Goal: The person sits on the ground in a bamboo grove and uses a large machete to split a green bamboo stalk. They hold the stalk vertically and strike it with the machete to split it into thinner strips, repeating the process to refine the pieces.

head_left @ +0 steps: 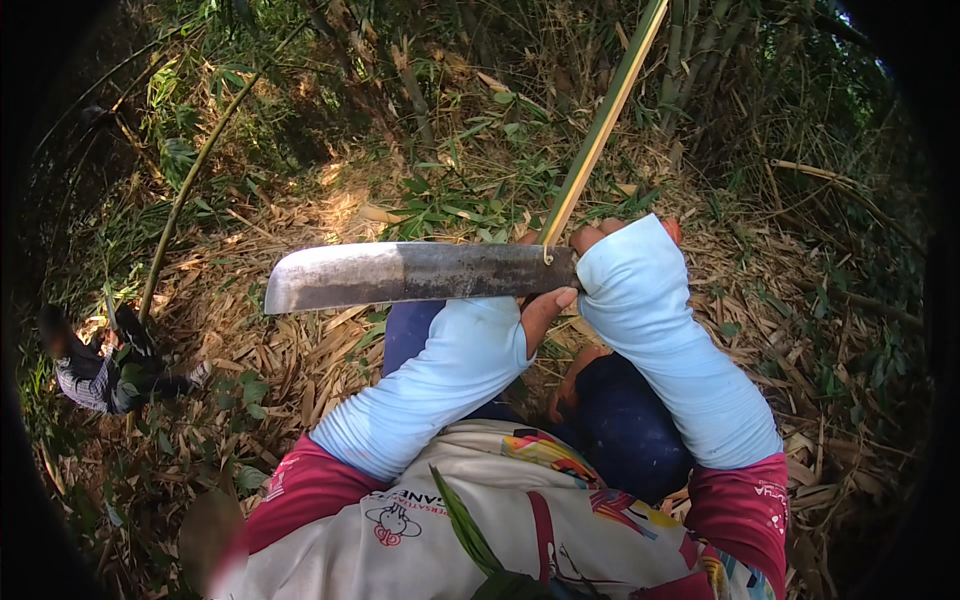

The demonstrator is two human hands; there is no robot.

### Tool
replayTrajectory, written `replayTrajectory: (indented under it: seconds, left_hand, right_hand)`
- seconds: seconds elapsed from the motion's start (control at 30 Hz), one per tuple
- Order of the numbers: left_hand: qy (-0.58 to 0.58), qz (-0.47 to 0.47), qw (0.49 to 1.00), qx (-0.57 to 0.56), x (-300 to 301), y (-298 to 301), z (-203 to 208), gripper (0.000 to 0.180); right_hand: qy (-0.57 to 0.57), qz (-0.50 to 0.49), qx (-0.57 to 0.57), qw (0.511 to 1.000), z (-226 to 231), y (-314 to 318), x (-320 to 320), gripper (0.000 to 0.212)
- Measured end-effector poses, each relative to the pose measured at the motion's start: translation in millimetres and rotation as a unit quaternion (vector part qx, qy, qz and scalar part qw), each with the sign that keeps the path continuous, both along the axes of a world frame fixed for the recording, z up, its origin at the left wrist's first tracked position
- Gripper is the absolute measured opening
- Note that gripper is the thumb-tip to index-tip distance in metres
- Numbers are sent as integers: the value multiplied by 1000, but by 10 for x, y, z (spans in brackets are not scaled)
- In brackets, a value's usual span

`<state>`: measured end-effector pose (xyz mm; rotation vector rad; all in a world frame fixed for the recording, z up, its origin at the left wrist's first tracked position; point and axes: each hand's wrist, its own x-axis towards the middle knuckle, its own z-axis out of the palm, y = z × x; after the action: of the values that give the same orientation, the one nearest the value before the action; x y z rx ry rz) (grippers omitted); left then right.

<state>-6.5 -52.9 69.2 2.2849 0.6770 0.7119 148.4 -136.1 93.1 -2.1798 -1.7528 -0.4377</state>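
Note:
A machete (400, 273) with a broad, dark-stained blade lies crosswise in front of me, its tip pointing left. My right hand (598, 236), mostly covered by a light blue sleeve, is closed at the blade's handle end; the grip itself is largely hidden. A long, split bamboo strip (606, 125), green on one side and pale on the other, rises from the blade's base to the top edge. My left hand (545, 312) is closed around the strip's lower part at the blade, its thumb below and fingers partly hidden behind. A small pale curl sits where strip and blade meet.
Dry bamboo leaves (270, 345) and husks cover the ground. My bent knee (630, 425) in dark blue trousers is close under the right forearm. Another person (105, 370) sits at far left beside a slanting stalk (190, 180). Bamboo clumps (690, 70) stand behind.

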Motion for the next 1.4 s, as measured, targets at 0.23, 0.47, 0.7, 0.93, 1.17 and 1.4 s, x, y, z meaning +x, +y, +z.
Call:
replayTrajectory:
  seconds: [0.23,0.47,0.7,0.93,1.17,1.4]
  left_hand:
    - [61,-7,998,28,125,92,-61,56]
    - [0,-39,998,-40,132,284,-223,40]
    - [65,-7,998,-10,-94,153,28,37]
    - [109,-4,994,-3,-283,232,-69,33]
    - [154,-10,987,-47,-539,254,-232,32]
    - [198,11,976,-89,-739,291,-282,33]
  right_hand:
    - [-18,-49,17,998,-70,55,50,20]
    - [23,-50,17,998,-89,102,178,14]
    - [103,-159,-61,980,143,133,516,34]
    - [112,-171,-107,973,167,222,523,33]
    - [126,-178,-103,971,30,271,934,25]
    - [103,-149,-99,979,-92,328,940,21]
